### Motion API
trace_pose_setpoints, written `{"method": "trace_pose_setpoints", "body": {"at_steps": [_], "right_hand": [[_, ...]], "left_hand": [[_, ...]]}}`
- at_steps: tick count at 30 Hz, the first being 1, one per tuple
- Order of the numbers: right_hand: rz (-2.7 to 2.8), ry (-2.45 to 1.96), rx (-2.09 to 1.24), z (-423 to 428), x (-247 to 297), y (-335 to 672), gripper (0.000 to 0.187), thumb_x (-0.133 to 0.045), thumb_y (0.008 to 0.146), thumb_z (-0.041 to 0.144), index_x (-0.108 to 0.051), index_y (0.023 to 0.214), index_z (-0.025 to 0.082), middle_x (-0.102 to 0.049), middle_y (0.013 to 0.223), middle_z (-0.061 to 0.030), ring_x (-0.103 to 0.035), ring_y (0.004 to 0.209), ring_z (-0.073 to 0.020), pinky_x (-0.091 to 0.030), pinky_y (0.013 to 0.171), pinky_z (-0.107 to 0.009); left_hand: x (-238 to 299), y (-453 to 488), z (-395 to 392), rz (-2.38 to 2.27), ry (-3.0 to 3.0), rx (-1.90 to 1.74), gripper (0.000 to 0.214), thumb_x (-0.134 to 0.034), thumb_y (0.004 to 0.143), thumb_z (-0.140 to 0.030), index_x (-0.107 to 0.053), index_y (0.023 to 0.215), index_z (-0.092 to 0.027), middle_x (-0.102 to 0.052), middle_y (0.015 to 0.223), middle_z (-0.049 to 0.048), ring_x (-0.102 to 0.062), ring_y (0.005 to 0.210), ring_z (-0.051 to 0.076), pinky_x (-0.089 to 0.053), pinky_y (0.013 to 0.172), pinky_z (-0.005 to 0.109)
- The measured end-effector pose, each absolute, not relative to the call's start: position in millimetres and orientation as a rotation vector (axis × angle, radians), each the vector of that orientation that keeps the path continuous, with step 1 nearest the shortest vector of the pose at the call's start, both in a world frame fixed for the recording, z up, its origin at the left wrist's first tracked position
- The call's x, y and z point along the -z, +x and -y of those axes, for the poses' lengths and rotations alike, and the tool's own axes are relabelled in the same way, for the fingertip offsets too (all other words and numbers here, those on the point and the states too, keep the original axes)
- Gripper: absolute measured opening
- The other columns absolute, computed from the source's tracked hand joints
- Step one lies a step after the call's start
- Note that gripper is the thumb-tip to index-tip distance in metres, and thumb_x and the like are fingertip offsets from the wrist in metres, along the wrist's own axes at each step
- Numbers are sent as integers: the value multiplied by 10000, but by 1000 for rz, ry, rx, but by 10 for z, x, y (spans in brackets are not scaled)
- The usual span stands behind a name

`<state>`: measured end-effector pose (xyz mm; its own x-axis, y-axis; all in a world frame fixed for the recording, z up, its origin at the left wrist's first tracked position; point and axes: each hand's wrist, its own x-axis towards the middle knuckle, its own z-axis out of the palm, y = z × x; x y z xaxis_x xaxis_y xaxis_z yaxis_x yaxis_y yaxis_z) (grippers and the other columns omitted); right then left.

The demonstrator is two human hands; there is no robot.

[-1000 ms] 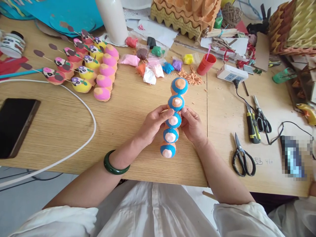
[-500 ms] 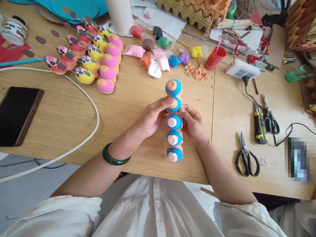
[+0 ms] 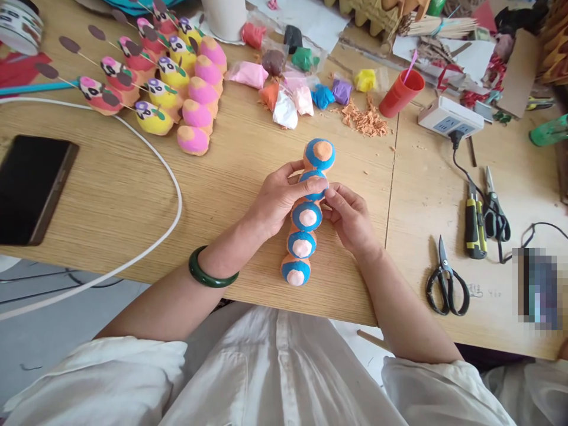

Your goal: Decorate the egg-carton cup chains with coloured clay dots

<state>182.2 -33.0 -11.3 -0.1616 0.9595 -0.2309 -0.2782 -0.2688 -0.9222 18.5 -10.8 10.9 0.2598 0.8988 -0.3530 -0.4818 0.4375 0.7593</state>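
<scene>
Head view looks down on a wooden table (image 3: 110, 201) where both hands meet around a caterpillar model (image 3: 306, 216), a row of five orange bumps capped in blue with pale centres. The left hand (image 3: 279, 198) is closed on the model from its left side, fingers curled over the second bump from the far end, thumb toward the top. The right hand (image 3: 350, 216) grips the same spot from the right, its fingertips pinching the bump just beside the left hand's. The model runs away from the person, tilted slightly; its near end sits close to the table's front edge, its far end pokes out beyond the fingers. A green bangle (image 3: 212, 273) circles the left wrist.

Well to the left lie a dark phone (image 3: 31, 189) and a looping white cable (image 3: 151, 177). Farther back sit pink and yellow painted models (image 3: 177, 89) and lumps of coloured clay (image 3: 302, 89). Black scissors (image 3: 446, 284) lie to the right.
</scene>
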Motion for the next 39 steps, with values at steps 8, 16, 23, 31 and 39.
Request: {"method": "trace_pose_setpoints", "body": {"at_steps": [8, 16, 23, 31, 39], "right_hand": [[971, -1072, -1610, 334, 134, 1825, 440, -956, 779, 631, -767, 875, 246, -754, 835, 11, -664, 748, -145, -595, 726, -308], [909, -1079, -1563, 346, 78, 1831, 402, -957, 780, 610, -756, 841, 268, -708, 779, 33, -586, 673, -133, -552, 676, -302], [899, -1128, -1538, 364, 52, 1821, 397, -953, 773, 609, -754, 845, 274, -736, 829, 16, -624, 718, -156, -574, 707, -324], [953, -1099, -1556, 369, 104, 1816, 397, -941, 798, 606, -747, 847, 264, -726, 823, 20, -613, 712, -143, -557, 694, -301], [1000, -1133, -1552, 370, 142, 1826, 509, -894, 792, 734, -730, 836, 254, -694, 807, 16, -621, 739, -154, -546, 663, -297]], "left_hand": [[-65, 193, 145, -857, 676, -1080, 585, -1068, 648, -400, -738, 1110, -258, -750, 871, -8, -707, 799, 200, -508, 740, 332], [-157, 173, 134, -742, 636, -1008, 451, -968, 769, -480, -798, 1111, -241, -719, 907, 16, -663, 756, 176, -507, 709, 317], [-112, 163, 134, -708, 634, -1013, 497, -973, 781, -434, -782, 1200, -249, -742, 909, -7, -683, 754, 165, -527, 706, 312], [-23, 163, 115, -766, 635, -989, 500, -1013, 750, -396, -769, 1171, -279, -763, 883, -16, -707, 781, 196, -507, 759, 337], [-8, 164, 102, -694, 551, -992, 536, -1042, 701, -293, -720, 1126, -248, -754, 887, -46, -703, 766, 150, -539, 740, 310]]}}
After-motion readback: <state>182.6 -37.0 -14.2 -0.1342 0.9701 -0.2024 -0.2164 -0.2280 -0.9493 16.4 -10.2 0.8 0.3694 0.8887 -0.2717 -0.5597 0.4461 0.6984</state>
